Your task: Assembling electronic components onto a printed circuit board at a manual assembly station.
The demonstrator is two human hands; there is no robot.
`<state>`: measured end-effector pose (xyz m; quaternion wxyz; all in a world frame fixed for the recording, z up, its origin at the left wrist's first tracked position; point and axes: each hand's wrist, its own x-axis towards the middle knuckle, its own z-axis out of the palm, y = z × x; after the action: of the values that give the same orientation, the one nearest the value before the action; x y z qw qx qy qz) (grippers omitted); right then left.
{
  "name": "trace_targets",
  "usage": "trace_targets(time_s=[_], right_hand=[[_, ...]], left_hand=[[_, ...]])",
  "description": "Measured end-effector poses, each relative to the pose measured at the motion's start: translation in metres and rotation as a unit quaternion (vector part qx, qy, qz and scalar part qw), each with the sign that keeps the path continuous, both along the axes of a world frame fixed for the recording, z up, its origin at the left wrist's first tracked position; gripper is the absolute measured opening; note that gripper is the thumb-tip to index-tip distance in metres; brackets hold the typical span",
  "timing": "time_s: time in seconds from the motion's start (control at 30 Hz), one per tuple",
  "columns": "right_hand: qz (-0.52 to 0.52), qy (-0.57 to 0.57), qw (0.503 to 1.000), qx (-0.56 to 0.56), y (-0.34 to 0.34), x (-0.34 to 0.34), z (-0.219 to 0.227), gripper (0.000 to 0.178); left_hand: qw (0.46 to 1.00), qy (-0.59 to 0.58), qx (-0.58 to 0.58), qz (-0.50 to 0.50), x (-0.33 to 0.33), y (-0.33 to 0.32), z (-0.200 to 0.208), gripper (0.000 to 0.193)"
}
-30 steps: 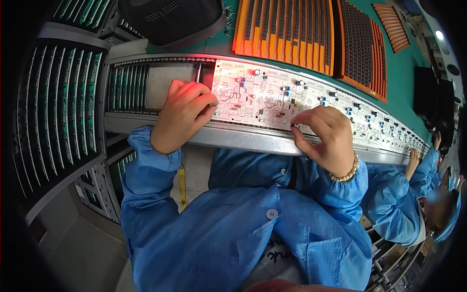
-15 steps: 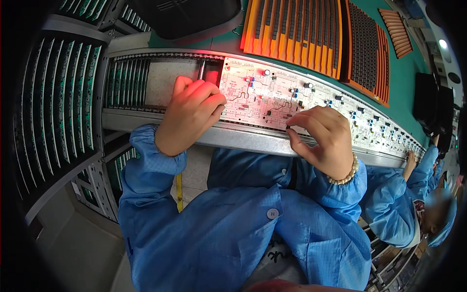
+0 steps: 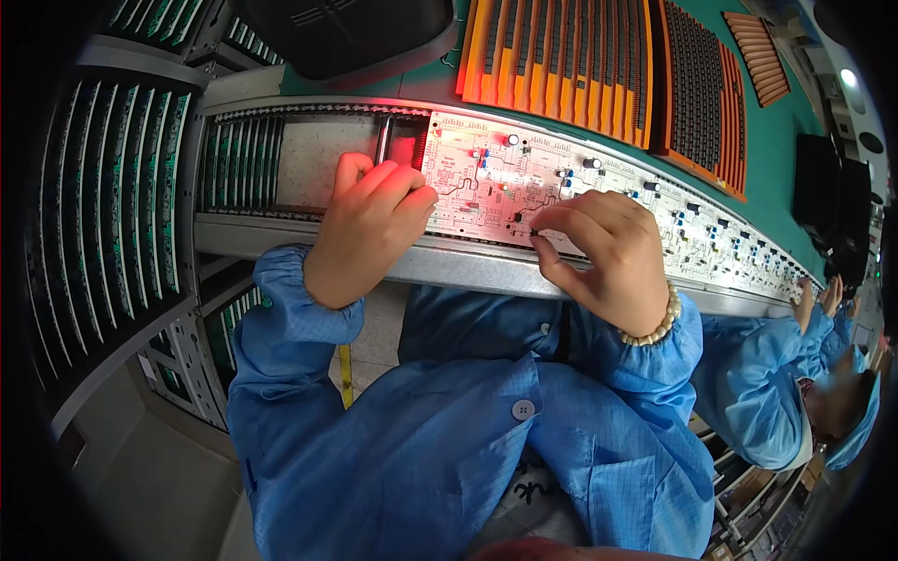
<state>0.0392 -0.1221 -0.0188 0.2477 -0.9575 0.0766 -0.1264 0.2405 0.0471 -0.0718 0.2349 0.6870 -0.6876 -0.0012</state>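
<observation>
White circuit board: left hand at left edge; rails gapped beyond.

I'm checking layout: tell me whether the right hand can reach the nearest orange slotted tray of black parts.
Likely yes: only white circuit boards and a metal rail lie before the tray; the right hand seemingly pinches a small dark part.

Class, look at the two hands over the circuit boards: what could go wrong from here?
1. The small dark component, pinched in the right hand's fingertips above the white circuit board, might slip and drop.
2. The left hand is at that board's left edge; a bump could nudge it.
3. The beaded bracelet on the right wrist is near the metal rail and might catch.
</observation>
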Motion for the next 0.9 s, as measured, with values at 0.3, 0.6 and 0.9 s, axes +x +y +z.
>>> trace_targets(time_s=[0.3,0.6,0.9], right_hand=[[-0.008,-0.022,1.000,0.015,0.002,0.014,-0.011,0.016],[-0.018,-0.009,1.000,0.011,0.001,0.012,-0.013,0.015],[-0.099,0.000,0.995,0.026,0.008,0.029,-0.026,0.017]], left_hand=[[0.997,0.075,0.002,0.025,-0.002,0.000,0.000,0.010],[0.997,0.067,0.020,0.013,0.000,-0.002,0.003,0.009],[0.993,-0.098,0.050,-0.046,-0.015,0.007,0.011,0.029]])
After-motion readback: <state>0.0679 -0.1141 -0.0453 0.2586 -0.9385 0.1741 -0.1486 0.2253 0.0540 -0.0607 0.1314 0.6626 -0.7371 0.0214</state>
